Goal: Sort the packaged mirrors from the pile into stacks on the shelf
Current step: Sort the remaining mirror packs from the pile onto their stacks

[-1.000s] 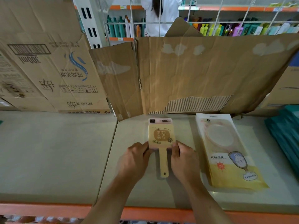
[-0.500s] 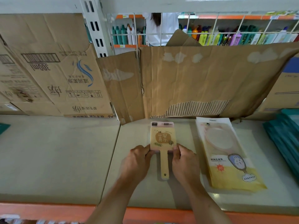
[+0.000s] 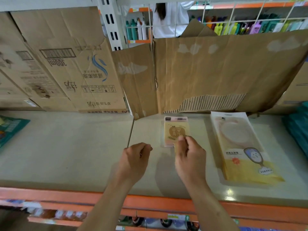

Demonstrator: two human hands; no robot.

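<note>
Here's the shelf (image 3: 66, 147): a pale, flat board with an orange front edge (image 3: 50, 195) and a seam running back between two panels. Printed boxes (image 3: 58, 64) stand stacked along the back left. A torn cardboard sheet (image 3: 216, 72) leans across the back middle and right, its corrugation bared along the bottom. Above it, rows of coloured bottles (image 3: 233, 27) show through a wire grid, and a person (image 3: 168, 19) in a white top stands in the next aisle. Teal packs (image 3: 298, 130) sit at the far right, and another teal pack (image 3: 11, 129) pokes in at the far left. Below the orange edge, a lower shelf is too blurred to read.

Now the goods. The small mirror (image 3: 175, 129), yellow in its clear sleeve, lies flat on the right panel near the back, just right of the seam. The big mirror (image 3: 240, 147) lies flat further right, apart from it, with its yellow end toward the front.

Left hand (image 3: 135, 157): off the pack, hovering left of the small mirror, fingers loosely curled round nothing. Right hand (image 3: 190, 157): over the small mirror's lower end, hiding the handle. Its fingers are curled, and the thumb (image 3: 181, 139) and forefinger pinch the pack's lower right corner.
</note>
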